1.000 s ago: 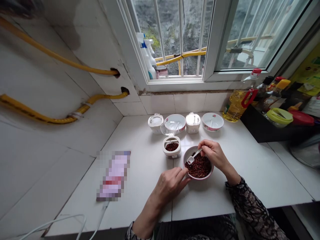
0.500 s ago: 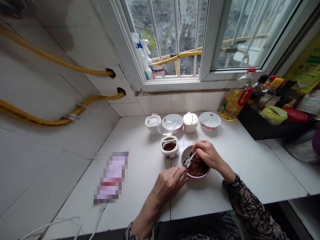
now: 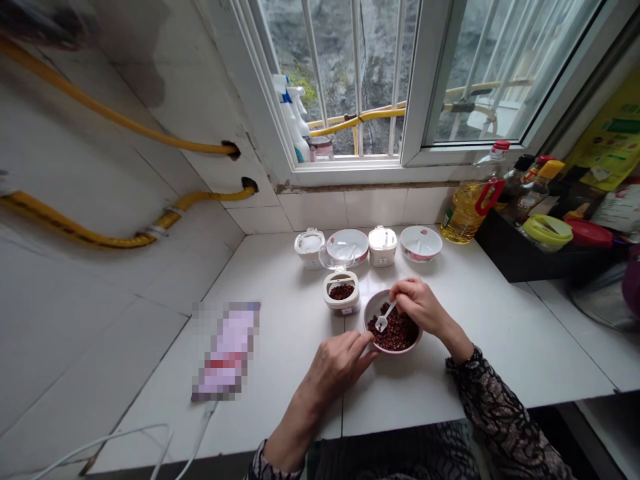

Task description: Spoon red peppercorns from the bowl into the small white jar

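My right hand (image 3: 416, 305) is closed around the handle of a small white spoon (image 3: 382, 324). The spoon's bowl rests at the surface of dark red Sichuan peppercorns (image 3: 399, 335), with a few grains on it. These fill much of a round bowl (image 3: 373, 308) on the counter. At the bowl's near left side, my left hand (image 3: 339, 359) grips the rim between thumb and fingers. Just behind and to the left stands a seasoning jar (image 3: 342, 303) with its clear lid raised and more peppercorns inside.
Along the back are a jar of white grains (image 3: 309, 250), a white bowl (image 3: 347, 248), a lidded white jar (image 3: 383, 248) and a flowered bowl (image 3: 421, 244). An oil bottle (image 3: 463, 210) and a black rack (image 3: 505, 250) stand right. A blurred purple item (image 3: 227, 353) lies left.
The spoon has moved slightly right in the bowl and now carries a few grains. My left hand stays at the rim. The whole view has shifted a little.
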{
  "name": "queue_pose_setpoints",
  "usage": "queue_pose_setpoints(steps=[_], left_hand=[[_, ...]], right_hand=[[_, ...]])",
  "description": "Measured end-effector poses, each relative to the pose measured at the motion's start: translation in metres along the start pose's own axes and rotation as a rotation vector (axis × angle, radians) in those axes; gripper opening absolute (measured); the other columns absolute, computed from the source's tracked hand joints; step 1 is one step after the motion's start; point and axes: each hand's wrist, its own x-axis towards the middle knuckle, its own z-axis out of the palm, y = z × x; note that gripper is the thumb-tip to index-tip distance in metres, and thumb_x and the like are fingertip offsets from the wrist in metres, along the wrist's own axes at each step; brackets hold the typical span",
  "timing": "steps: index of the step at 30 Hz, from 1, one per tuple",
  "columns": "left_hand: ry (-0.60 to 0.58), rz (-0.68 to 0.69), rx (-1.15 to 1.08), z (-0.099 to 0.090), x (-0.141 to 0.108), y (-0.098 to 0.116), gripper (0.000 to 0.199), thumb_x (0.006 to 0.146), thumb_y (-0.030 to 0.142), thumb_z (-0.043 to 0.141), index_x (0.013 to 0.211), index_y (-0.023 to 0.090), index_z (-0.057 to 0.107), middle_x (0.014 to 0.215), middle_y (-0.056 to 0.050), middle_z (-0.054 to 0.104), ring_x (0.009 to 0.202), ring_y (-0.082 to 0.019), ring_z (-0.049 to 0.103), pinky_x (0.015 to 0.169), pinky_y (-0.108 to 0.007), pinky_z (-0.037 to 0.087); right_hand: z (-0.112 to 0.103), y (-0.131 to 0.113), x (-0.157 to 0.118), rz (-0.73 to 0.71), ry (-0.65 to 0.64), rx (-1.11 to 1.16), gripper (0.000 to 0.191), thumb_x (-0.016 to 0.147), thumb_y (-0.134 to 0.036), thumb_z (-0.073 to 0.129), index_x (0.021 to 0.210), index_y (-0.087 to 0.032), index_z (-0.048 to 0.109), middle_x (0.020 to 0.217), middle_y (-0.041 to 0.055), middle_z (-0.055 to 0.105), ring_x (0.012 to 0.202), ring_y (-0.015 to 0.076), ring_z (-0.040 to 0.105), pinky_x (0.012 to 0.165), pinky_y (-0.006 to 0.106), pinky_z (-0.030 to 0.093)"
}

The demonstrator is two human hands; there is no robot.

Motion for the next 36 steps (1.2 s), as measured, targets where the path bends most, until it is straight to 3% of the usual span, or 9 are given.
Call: queue_pose_setpoints(steps=[2, 4, 10, 13, 17, 19, 21, 30, 36], left_hand=[[-0.004, -0.001, 0.003, 0.000, 0.000, 0.000, 0.019, 0.104, 0.031, 0.042, 0.104, 0.018, 0.055, 0.069, 0.000, 0.061, 0.055, -0.014, 0.058, 0.050, -0.024, 0.042], [-0.003, -0.001, 0.005, 0.000, 0.000, 0.000, 0.019, 0.104, 0.031, 0.043, 0.104, 0.018, 0.055, 0.069, 0.000, 0.061, 0.055, -0.013, 0.059, 0.050, -0.024, 0.042], [0.005, 0.004, 0.001, -0.001, 0.001, 0.000, 0.021, 0.105, 0.032, 0.039, 0.103, 0.018, 0.054, 0.069, 0.000, 0.061, 0.055, -0.015, 0.060, 0.050, -0.025, 0.043], [0.000, 0.004, -0.013, -0.001, 0.001, 0.000, 0.022, 0.106, 0.032, 0.038, 0.104, 0.018, 0.054, 0.070, 0.000, 0.061, 0.056, -0.015, 0.061, 0.051, -0.026, 0.044], [0.002, 0.002, -0.018, 0.000, 0.001, -0.001, 0.022, 0.106, 0.033, 0.038, 0.104, 0.017, 0.054, 0.071, -0.001, 0.062, 0.058, -0.015, 0.062, 0.052, -0.025, 0.045], [0.003, 0.004, -0.011, 0.000, 0.000, -0.001, 0.022, 0.105, 0.033, 0.039, 0.104, 0.017, 0.054, 0.071, -0.001, 0.062, 0.057, -0.015, 0.061, 0.051, -0.025, 0.045], [0.000, 0.005, -0.007, 0.000, 0.000, -0.001, 0.022, 0.105, 0.033, 0.039, 0.104, 0.017, 0.054, 0.071, 0.000, 0.062, 0.056, -0.015, 0.061, 0.050, -0.025, 0.045], [-0.005, 0.007, -0.022, 0.000, 0.000, -0.001, 0.020, 0.105, 0.032, 0.040, 0.105, 0.017, 0.053, 0.072, -0.001, 0.063, 0.057, -0.016, 0.063, 0.051, -0.025, 0.047], [0.014, 0.008, -0.011, 0.001, 0.000, -0.001, 0.022, 0.105, 0.034, 0.039, 0.105, 0.017, 0.054, 0.071, -0.001, 0.063, 0.057, -0.016, 0.062, 0.051, -0.025, 0.045]], right_hand=[[0.001, -0.004, -0.001, -0.089, -0.036, -0.088, 0.023, 0.074, -0.011, 0.045, 0.063, -0.022, 0.062, 0.063, 0.0001, 0.066, 0.070, 0.0180, 0.058, 0.086, 0.037, 0.046], [0.002, -0.005, -0.002, -0.101, -0.049, -0.094, 0.023, 0.074, -0.010, 0.045, 0.063, -0.022, 0.061, 0.064, 0.0002, 0.066, 0.071, 0.0184, 0.058, 0.087, 0.038, 0.045], [-0.001, 0.000, -0.001, 0.088, -0.026, 0.114, 0.020, 0.074, -0.014, 0.043, 0.066, -0.021, 0.060, 0.049, -0.0044, 0.052, 0.049, 0.0132, 0.048, 0.057, 0.026, 0.041], [-0.003, 0.004, -0.001, 0.131, -0.021, 0.162, 0.020, 0.073, -0.014, 0.042, 0.067, -0.021, 0.060, 0.049, -0.0047, 0.051, 0.047, 0.0129, 0.047, 0.053, 0.025, 0.038], [-0.003, 0.003, -0.001, -0.024, -0.010, -0.034, 0.021, 0.075, -0.013, 0.043, 0.064, -0.022, 0.059, 0.056, -0.0022, 0.059, 0.059, 0.0153, 0.053, 0.072, 0.030, 0.045], [-0.001, 0.001, -0.002, -0.117, -0.045, -0.138, 0.022, 0.076, -0.011, 0.044, 0.064, -0.021, 0.060, 0.064, -0.0006, 0.065, 0.067, 0.0164, 0.056, 0.086, 0.035, 0.044], [0.001, 0.000, -0.002, -0.147, -0.091, -0.168, 0.023, 0.075, -0.009, 0.043, 0.065, -0.021, 0.060, 0.069, 0.0003, 0.068, 0.071, 0.0169, 0.058, 0.091, 0.035, 0.043], [-0.001, 0.005, 0.000, 0.022, 0.001, 0.038, 0.020, 0.073, -0.012, 0.043, 0.063, -0.020, 0.059, 0.048, -0.0045, 0.050, 0.051, 0.0123, 0.047, 0.057, 0.024, 0.039], [0.001, 0.011, 0.002, 0.146, 0.047, 0.193, 0.017, 0.068, -0.021, 0.043, 0.063, -0.020, 0.060, 0.045, -0.0050, 0.048, 0.045, 0.0111, 0.042, 0.049, 0.024, 0.033]])
